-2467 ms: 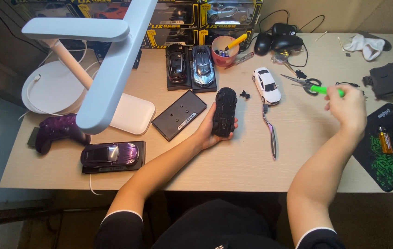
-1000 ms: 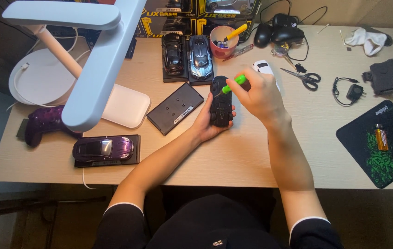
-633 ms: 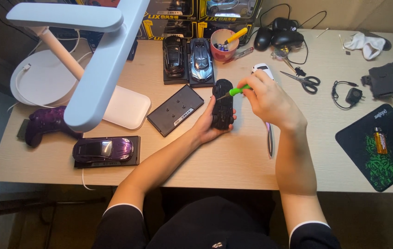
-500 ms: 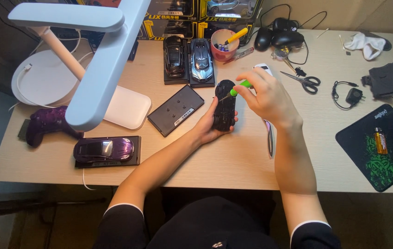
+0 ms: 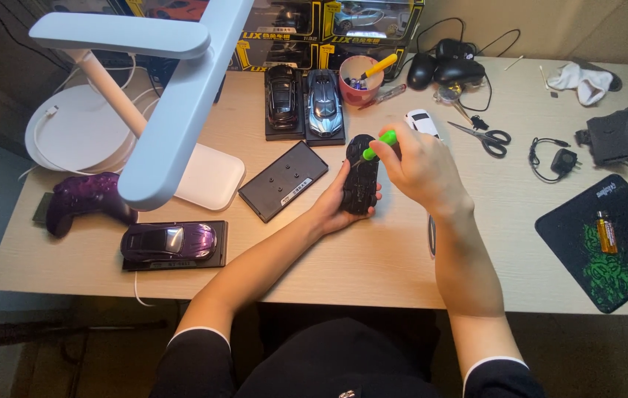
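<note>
While the left hand (image 5: 339,208) cradles a black toy car (image 5: 362,183) from below, its fingers curled up around the lower end of the body, the right hand (image 5: 418,168) comes in from the other side with a green-handled screwdriver (image 5: 375,147) pinched between thumb and fingertips. The screwdriver's handle pokes out above the right hand's fingers, and its shaft slants down to the upper part of the black toy car; whether the tip sits in a screw cannot be told. Both hands' fingers are closed on what they hold. The black toy car is lifted slightly off the wooden counter (image 5: 373,265), near its middle, lengthwise toward the person.

Just left of the black toy car lies a flat black display base (image 5: 283,180), set at an angle. Beyond the car, farther from the person, two model cars stand side by side on their own bases, a dark one (image 5: 283,99) and a silver-blue one (image 5: 324,103), with a pink cup (image 5: 359,79) of small items beside them. A white model car (image 5: 422,120) peeks out just behind the right hand. Right of the black toy car, well apart, lie scissors (image 5: 482,135) and, at the counter's far edge, a black and green mouse pad (image 5: 609,243). Left of the car, well apart, a purple model car (image 5: 170,241) rests on its base near a purple game controller (image 5: 85,199), and a white desk lamp (image 5: 174,110) reaches over that side.
</note>
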